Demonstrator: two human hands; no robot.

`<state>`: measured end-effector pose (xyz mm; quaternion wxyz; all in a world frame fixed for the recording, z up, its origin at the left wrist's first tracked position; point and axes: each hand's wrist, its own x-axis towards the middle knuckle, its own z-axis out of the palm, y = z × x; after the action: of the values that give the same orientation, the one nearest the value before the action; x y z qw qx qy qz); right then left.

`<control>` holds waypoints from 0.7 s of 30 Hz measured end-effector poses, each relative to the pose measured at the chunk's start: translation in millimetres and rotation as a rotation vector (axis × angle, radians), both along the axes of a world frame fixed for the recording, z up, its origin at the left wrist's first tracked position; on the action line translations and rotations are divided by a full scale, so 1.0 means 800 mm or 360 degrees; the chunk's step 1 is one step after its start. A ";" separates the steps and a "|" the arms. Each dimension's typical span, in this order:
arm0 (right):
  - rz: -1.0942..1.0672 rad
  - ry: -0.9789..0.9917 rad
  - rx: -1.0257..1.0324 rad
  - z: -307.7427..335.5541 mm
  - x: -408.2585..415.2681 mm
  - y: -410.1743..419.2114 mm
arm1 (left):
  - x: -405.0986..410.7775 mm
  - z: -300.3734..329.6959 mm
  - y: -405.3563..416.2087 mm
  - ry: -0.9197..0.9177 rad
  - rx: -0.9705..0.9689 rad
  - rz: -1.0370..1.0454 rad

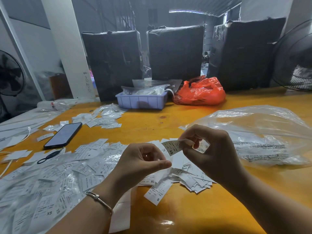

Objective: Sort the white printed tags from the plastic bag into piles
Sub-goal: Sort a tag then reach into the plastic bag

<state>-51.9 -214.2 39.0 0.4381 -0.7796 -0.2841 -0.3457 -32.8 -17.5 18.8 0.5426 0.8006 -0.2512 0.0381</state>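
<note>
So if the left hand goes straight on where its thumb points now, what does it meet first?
Probably the XS tag pinched by the right hand. The left hand points its thumb right, toward that tag's lower edge, though depth is unclear.

Bare yellow surface (168, 115) shows in a broad band through the middle, between the loose tags (67, 169) spread over the near left and the purple tray (140, 101) at the back. The near right corner is bare as well. To the right a crumpled clear plastic bag (263, 132) takes up much of that side. A phone (63, 135) lies on the left among the tags. Behind the tray and the red bag (200, 92), three black wrapped blocks (175, 53) wall off the far edge, with a fan (295, 56) at the right.
</note>
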 end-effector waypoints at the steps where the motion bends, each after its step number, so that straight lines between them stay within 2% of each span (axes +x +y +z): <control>1: -0.0010 -0.0007 -0.0006 0.000 0.000 0.000 | 0.000 0.000 0.000 0.0001 0.0000 0.0001; 13: -0.0028 0.0008 0.0023 0.000 0.001 -0.002 | 0.001 -0.002 0.002 -0.0005 0.0002 -0.0015; 21: 0.0000 -0.0005 -0.0076 -0.001 0.001 -0.001 | 0.003 -0.003 0.003 -0.0026 0.0008 -0.0032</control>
<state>-51.2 -215.4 37.9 0.4188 -0.7893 -0.2930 -0.3402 -30.8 -15.2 16.0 0.5388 0.7992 -0.2636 0.0385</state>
